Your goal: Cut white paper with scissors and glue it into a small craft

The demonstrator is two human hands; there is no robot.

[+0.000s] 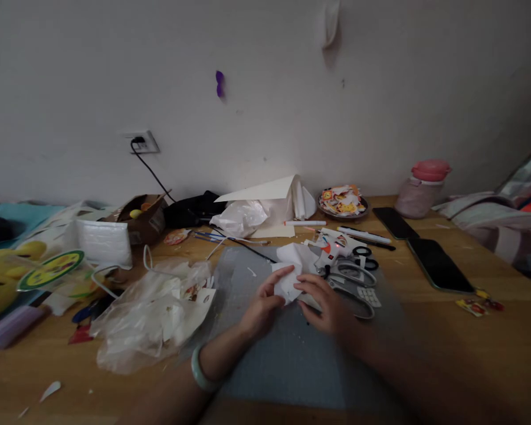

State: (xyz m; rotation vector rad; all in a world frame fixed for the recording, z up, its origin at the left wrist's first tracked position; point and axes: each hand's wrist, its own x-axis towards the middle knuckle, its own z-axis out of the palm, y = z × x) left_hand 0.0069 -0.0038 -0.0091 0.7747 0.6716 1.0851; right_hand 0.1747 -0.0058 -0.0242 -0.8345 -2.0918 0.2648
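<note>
A folded piece of white paper (287,284) is held between my two hands above the grey cutting mat (283,372). My left hand (265,301) pinches its left side between thumb and fingers. On the right side, the fingers of my right hand (322,300) close on the paper's edge. Just beyond lies more crumpled white paper (297,255). A white and orange glue gun (331,252) rests right behind my right hand, its cord partly hidden. Grey-handled scissors (358,304) lie to the right of that hand, with black-handled scissors (366,258) behind them.
A clear plastic bag (146,330) spreads left of the mat. Markers (365,235) lie behind the scissors, near a bowl of paper cutouts (343,203). Phones (440,265) and a pink-lidded jar (420,189) stand at the right. A cardboard box (146,221) sits back left.
</note>
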